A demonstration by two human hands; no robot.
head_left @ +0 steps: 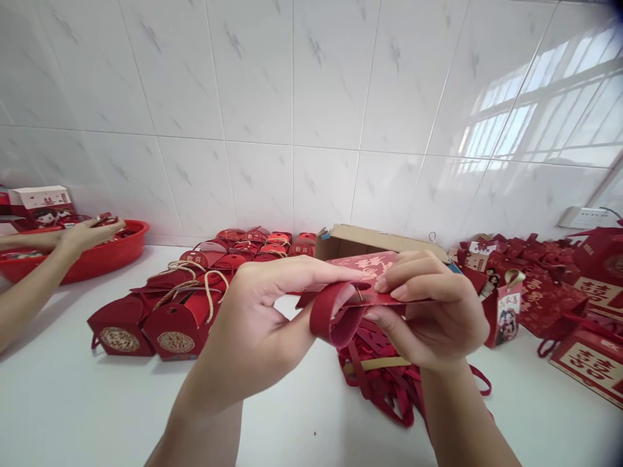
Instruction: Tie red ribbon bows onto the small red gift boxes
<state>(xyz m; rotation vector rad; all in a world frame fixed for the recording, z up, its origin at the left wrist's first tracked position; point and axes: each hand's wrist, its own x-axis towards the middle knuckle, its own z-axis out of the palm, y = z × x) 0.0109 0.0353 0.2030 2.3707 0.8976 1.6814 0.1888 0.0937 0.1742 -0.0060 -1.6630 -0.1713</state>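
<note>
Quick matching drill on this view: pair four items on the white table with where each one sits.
Items:
1. flat red printed card
2. round red plastic basin
3. open brown cardboard box
4. pile of loose red ribbon strips

Places:
A. far left, under another person's hand
B. on the table below the two hands
C. pinched between left hand and right hand
D. by the tiled wall, behind the hands

Pairs: 1-C, 2-A, 3-D, 4-B

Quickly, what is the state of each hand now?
Left hand: closed on the red ribbon.
Right hand: closed on the red card.
</note>
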